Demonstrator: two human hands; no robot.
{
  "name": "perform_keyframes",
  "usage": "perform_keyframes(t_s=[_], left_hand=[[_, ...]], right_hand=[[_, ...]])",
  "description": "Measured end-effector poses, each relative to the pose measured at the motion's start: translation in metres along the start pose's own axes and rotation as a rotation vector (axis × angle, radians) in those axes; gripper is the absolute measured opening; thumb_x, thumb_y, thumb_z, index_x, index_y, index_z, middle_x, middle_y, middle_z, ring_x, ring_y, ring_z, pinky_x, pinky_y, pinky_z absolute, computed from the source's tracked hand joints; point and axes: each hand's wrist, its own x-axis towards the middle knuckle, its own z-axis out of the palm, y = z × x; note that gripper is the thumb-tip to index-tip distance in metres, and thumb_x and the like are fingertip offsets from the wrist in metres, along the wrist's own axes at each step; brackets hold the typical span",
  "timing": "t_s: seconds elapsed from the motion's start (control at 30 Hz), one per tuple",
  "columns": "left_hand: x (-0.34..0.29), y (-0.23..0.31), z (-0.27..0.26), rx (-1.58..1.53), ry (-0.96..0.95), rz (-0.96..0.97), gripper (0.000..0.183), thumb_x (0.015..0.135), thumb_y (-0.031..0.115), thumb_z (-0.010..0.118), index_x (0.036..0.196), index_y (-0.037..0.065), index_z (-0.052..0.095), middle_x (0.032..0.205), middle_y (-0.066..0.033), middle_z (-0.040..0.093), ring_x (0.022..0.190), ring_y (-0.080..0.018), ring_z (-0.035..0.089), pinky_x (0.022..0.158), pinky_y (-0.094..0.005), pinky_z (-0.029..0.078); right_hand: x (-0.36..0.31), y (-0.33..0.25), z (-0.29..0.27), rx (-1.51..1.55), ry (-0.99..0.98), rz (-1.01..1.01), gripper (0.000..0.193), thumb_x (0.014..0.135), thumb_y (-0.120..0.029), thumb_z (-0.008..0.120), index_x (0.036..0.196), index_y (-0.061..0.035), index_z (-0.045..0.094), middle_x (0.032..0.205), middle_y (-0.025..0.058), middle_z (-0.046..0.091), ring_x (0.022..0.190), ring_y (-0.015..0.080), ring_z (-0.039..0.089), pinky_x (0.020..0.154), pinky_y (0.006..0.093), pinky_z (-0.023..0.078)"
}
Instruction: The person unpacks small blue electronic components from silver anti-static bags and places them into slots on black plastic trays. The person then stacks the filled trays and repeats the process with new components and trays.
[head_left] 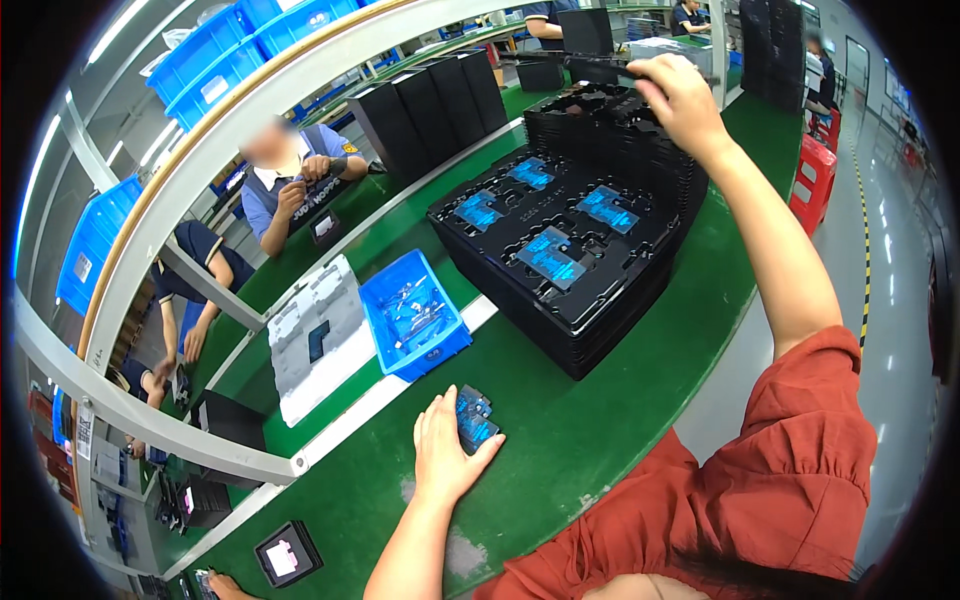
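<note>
My left hand [445, 450] is low over the green bench, its fingers and thumb around the edges of a dark blue circuit board [477, 418]. My right hand [680, 100] reaches far forward and pinches the edge of a black plastic tray [600, 72], seen nearly edge-on above a pile of similar trays. Beside that pile stands a tall stack of black moulded trays [560, 320]. Its top tray carries several blue boards, one of them a larger board [550, 258] at the near side.
A blue bin [462, 345] of small cable-like parts stands left of the stack, beside a grey-white foam sheet [290, 375] with a dark piece on it. A pale metal rail [170, 425] crosses at left. A co-worker [300, 180] sits opposite; a red stool [812, 185] stands right.
</note>
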Motion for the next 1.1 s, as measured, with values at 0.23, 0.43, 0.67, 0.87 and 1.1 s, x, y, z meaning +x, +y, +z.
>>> perform_keyframes(t_s=[0.23, 0.43, 0.67, 0.87, 1.1], left_hand=[[-0.003, 0.0, -0.002, -0.017, 0.028, 0.032, 0.09, 0.067, 0.039, 0.078, 0.135, -0.001, 0.037, 0.126, -0.0228, 0.05, 0.119, -0.0374, 0.047, 0.104, -0.0446, 0.034], [-0.007, 0.004, -0.005, 0.006, 0.008, 0.054, 0.089, 0.069, 0.045, 0.075, 0.135, -0.003, 0.038, 0.125, -0.0221, 0.051, 0.12, -0.0356, 0.047, 0.104, -0.0457, 0.032], [-0.01, 0.004, -0.003, 0.03, 0.062, 0.099, 0.087, 0.066, 0.037, 0.078, 0.133, -0.005, 0.039, 0.121, -0.0198, 0.053, 0.115, -0.0337, 0.049, 0.1, -0.042, 0.038], [-0.007, -0.008, -0.006, -0.167, 0.018, -0.027, 0.085, 0.072, 0.044, 0.071, 0.135, -0.003, 0.038, 0.117, -0.0208, 0.057, 0.11, -0.0358, 0.052, 0.097, -0.043, 0.04], [-0.003, -0.042, -0.005, -0.659, 0.286, -0.246, 0.047, 0.093, 0.022, 0.053, 0.133, 0.0, 0.042, 0.101, -0.0138, 0.065, 0.092, -0.0193, 0.061, 0.085, -0.0317, 0.046]], right_hand=[[-0.038, -0.17, -0.013, 0.19, -0.18, -0.172, 0.024, 0.072, -0.009, 0.068, 0.094, -0.0034, 0.062, 0.079, 0.0077, 0.055, 0.078, 0.0251, 0.055, 0.069, 0.0358, 0.045], [-0.061, -0.217, -0.02, 0.399, -0.431, -0.04, 0.033, 0.074, -0.011, 0.07, 0.103, 0.0018, 0.062, 0.085, 0.0114, 0.057, 0.076, 0.0271, 0.055, 0.069, 0.0372, 0.045], [-0.068, -0.207, -0.017, 0.433, -0.496, -0.001, 0.03, 0.074, -0.012, 0.068, 0.101, 0.0, 0.063, 0.096, 0.0117, 0.058, 0.089, 0.0282, 0.057, 0.078, 0.0389, 0.047], [-0.067, -0.276, -0.032, 0.611, -0.504, -0.262, 0.053, 0.064, -0.01, 0.07, 0.114, 0.0026, 0.055, 0.12, 0.021, 0.051, 0.115, 0.0375, 0.048, 0.101, 0.0466, 0.038], [-0.091, -0.312, 0.037, 0.786, -1.18, -0.503, 0.086, 0.064, -0.025, 0.08, 0.135, 0.0031, 0.039, 0.137, 0.0226, 0.043, 0.133, 0.0344, 0.034, 0.11, 0.0438, 0.029]])
